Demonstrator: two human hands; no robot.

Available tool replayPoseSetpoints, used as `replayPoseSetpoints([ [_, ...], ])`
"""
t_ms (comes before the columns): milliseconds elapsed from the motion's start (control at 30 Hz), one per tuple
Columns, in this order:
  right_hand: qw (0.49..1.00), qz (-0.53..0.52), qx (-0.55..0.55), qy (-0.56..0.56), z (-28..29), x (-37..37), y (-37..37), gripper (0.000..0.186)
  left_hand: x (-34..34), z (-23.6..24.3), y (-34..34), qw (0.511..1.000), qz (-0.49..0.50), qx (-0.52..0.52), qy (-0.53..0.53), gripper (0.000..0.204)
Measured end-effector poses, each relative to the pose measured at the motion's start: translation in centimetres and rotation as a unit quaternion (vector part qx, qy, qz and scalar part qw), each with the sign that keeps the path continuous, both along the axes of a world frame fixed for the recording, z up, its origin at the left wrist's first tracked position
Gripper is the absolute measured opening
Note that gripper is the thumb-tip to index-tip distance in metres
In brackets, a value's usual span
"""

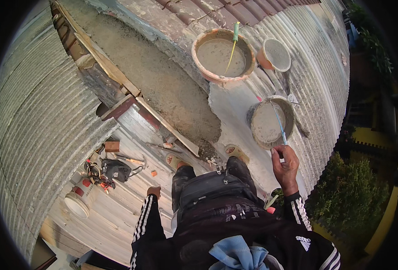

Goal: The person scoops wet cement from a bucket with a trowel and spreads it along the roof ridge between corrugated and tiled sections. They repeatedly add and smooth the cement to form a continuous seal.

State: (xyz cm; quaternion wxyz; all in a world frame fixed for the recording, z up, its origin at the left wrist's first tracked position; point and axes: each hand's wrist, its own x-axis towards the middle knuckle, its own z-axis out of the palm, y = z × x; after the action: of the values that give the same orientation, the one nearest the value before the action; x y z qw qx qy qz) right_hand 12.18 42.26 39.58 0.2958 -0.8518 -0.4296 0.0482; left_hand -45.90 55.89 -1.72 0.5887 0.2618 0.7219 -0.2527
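Observation:
My right hand (285,164) is closed on the lower end of a thin light-blue handle (281,126) at the near rim of a round bucket of grey mortar (260,126). My left hand (154,192) hangs beside my left leg, fingers curled; whatever they might hold is hidden. Farther off stand a wide orange tub of mortar (217,56) with a yellow handle and green grip, and a smaller orange bucket (274,54). A long patch of wet mortar (163,94) runs from the upper left down toward my sandalled feet.
Wooden boards (165,123) edge the mortar. Corrugated sheets (37,135) curve at both sides. A black bag (118,168), tools (131,158) and a white pail (75,204) lie at left. The roof edge (325,162) drops away at right toward bushes (352,193).

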Motion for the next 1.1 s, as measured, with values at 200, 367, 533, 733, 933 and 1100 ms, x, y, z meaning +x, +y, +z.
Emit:
replayPoseSetpoints([
  [200,0.995,-0.074,-0.001,-0.074,-0.7,1.2,-0.3,0.033,-5.0,3.5,1.0,0.971,0.228,0.066,0.022,0.042],
  [367,0.974,-0.156,-0.093,-0.133,-3.1,4.5,-2.0,0.072,0.4,5.5,5.6,0.946,0.236,0.208,-0.072,0.039],
  [533,0.974,-0.154,-0.164,-0.029,-6.8,6.6,-4.3,0.074,4.7,6.5,8.8,0.937,0.208,0.216,-0.178,0.044],
  [733,0.977,-0.157,-0.127,-0.074,-6.4,7.0,-3.1,0.066,6.7,6.6,8.9,0.961,0.114,0.205,-0.144,0.039],
  [933,0.994,-0.046,-0.013,-0.097,-5.2,5.1,3.4,0.055,7.0,5.9,8.9,0.962,0.117,0.2,-0.144,0.018],
  [1100,0.964,-0.045,0.009,0.26,-11.1,1.9,12.0,0.055,9.5,6.1,10.8,0.943,0.111,0.252,-0.189,0.027],
])
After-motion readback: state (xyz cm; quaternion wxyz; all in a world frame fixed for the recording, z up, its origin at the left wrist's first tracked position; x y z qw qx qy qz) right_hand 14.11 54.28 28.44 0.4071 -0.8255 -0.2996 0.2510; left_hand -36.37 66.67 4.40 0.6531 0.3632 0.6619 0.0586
